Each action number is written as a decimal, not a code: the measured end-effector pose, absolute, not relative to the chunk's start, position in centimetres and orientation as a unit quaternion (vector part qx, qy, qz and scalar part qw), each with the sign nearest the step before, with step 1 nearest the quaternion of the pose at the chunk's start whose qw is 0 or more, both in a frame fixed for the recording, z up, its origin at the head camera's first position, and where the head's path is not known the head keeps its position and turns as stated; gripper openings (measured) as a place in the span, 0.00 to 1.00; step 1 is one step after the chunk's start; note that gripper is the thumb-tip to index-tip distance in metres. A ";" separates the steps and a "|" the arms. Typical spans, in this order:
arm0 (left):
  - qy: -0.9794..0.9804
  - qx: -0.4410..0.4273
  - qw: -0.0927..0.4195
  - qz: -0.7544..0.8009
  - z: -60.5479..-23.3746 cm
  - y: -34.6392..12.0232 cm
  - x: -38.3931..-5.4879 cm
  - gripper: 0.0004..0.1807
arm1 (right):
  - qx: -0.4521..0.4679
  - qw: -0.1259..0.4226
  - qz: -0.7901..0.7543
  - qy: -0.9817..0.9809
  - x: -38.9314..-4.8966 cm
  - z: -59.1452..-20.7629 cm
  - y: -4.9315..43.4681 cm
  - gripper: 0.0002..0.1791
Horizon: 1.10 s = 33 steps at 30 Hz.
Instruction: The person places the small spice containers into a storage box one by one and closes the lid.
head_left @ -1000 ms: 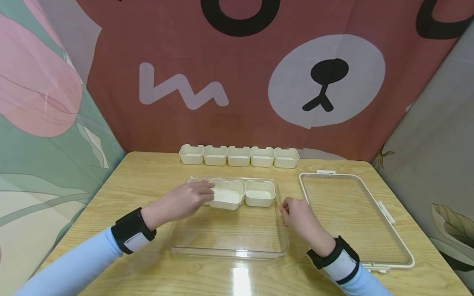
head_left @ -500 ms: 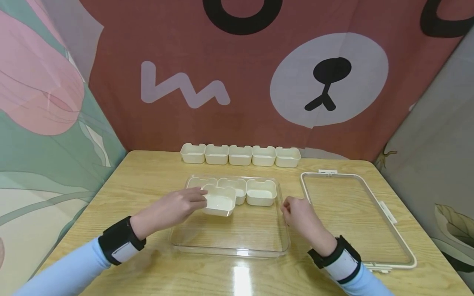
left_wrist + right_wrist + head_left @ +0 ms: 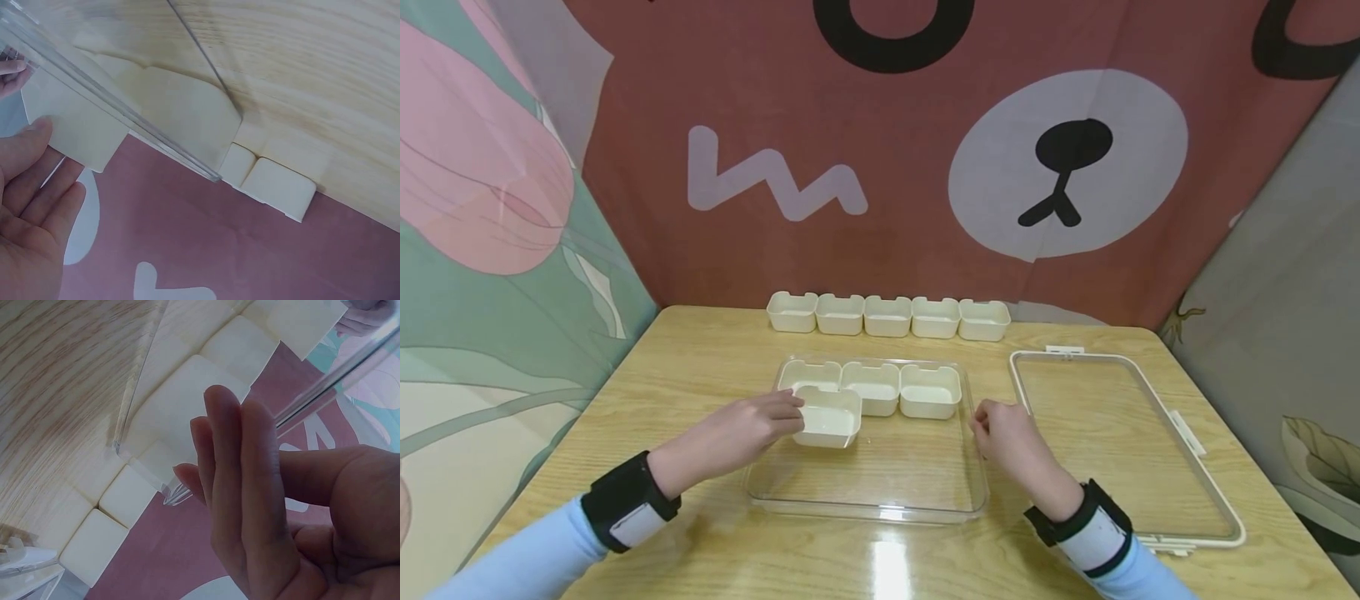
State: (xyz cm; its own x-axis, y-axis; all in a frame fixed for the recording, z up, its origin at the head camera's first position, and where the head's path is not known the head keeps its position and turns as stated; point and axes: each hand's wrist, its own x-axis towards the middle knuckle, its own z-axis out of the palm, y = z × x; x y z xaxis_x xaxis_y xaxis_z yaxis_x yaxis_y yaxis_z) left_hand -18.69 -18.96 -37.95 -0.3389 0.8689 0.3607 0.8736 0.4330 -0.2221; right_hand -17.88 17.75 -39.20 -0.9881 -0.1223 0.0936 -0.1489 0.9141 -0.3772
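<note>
Head view: the left hand pinches a cream bin by its left end over the clear tray, just in front of 3 standing bins; that off-centre hold could let it tip or snag a neighbour's rim. Left wrist view: thumb and fingers grip the bin's end; its inside is hidden. Right wrist view: the right hand, fingers loosely bent, is beside the tray's wall; whether it touches or holds that wall cannot be told.

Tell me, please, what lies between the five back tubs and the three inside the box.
In the head view, between the back tubs and the inner tubs lie a bare strip of table and the box's far rim.
</note>
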 end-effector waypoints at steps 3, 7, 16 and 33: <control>-0.822 -0.529 0.213 -0.010 -38.1 -19.2 -18.7 0.16 | 0.070 0.035 0.195 -0.978 -17.8 -39.2 17.8 0.05; -0.825 -0.526 0.207 -0.014 -38.4 -19.5 -18.8 0.16 | 0.068 0.032 0.196 -0.978 -17.8 -39.2 17.8 0.05; -0.842 -0.507 0.182 -0.037 -39.0 -20.1 -18.9 0.16 | 0.072 0.033 0.197 -0.977 -17.8 -39.3 17.8 0.05; -0.867 -0.476 0.137 -0.055 -39.4 -20.7 -18.9 0.14 | 0.075 0.034 0.196 -0.977 -17.8 -39.1 17.8 0.05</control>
